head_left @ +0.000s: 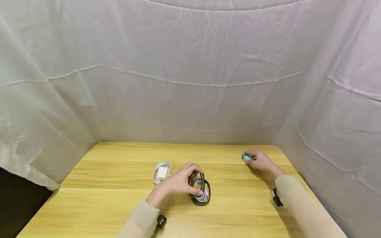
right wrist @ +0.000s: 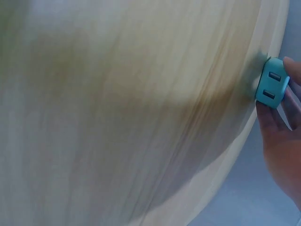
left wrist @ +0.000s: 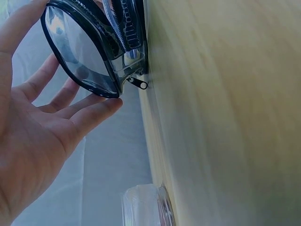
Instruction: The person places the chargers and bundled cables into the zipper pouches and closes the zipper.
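A clear pouch with black trim and a zipper [head_left: 200,190] [left wrist: 91,47] stands on the wooden table [head_left: 119,198]. My left hand [head_left: 178,183] [left wrist: 42,122] holds it by its upper rim, with the fingers round one side. White items show inside the pouch. At the right, my right hand [head_left: 259,161] [right wrist: 282,127] pinches a small teal charger block [head_left: 246,157] [right wrist: 271,83] that rests on the table; two slots show on the block's face.
A clear case holding a white adapter [head_left: 162,172] [left wrist: 146,207] lies just left of my left hand. White cloth [head_left: 190,82] hangs behind and on both sides of the table. The table's rounded right corner [head_left: 278,150] is close to my right hand.
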Motion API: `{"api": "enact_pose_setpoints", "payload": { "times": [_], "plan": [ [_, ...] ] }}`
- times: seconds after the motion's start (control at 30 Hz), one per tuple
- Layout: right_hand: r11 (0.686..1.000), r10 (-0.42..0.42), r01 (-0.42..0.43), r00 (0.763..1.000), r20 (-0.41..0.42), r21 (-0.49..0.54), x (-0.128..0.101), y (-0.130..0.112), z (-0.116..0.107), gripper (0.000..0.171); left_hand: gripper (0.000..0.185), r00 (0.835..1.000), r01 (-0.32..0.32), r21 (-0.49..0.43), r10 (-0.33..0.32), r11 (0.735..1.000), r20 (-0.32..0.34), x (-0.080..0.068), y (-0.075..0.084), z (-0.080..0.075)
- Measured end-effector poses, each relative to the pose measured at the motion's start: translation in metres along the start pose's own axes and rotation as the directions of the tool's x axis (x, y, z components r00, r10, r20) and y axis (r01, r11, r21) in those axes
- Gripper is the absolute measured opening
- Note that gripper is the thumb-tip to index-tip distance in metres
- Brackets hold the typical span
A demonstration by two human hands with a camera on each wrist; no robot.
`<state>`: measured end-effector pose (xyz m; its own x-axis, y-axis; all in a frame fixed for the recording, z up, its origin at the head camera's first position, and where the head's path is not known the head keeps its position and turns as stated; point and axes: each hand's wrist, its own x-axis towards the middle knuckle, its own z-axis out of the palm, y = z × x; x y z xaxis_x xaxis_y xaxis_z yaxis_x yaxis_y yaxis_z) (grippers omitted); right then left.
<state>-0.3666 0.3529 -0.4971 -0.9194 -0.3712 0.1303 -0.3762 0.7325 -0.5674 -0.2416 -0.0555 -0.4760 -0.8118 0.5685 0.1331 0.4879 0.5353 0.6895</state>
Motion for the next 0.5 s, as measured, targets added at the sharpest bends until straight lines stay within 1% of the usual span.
{"api": "enact_pose_setpoints", "payload": {
  "times": [0.17, 0.27, 0.5],
  "plan": [
    [1.0, -0.01, 0.01, 0.999, 0.036, 0.015, 0.0016, 0.0011, 0.0009, 0.052, 0.07, 1.0, -0.006, 0.002, 0.006, 1.0, -0.004, 0.0007, -0.001, -0.0005],
    [1.0, -0.01, 0.01, 0.999, 0.041, 0.019, 0.0005, 0.0023, 0.0024, 0.053, 0.071, 1.0, -0.008, -0.001, 0.008, 1.0, 0.0, 0.0005, -0.0006, -0.0006],
    [1.0, -0.001, 0.001, 1.0, -0.011, 0.017, -0.0019, -0.0003, 0.0038, 0.051, 0.072, 1.0, -0.017, 0.006, 0.017, 1.0, 0.0, 0.0019, 0.0002, -0.0017]
  ]
}}
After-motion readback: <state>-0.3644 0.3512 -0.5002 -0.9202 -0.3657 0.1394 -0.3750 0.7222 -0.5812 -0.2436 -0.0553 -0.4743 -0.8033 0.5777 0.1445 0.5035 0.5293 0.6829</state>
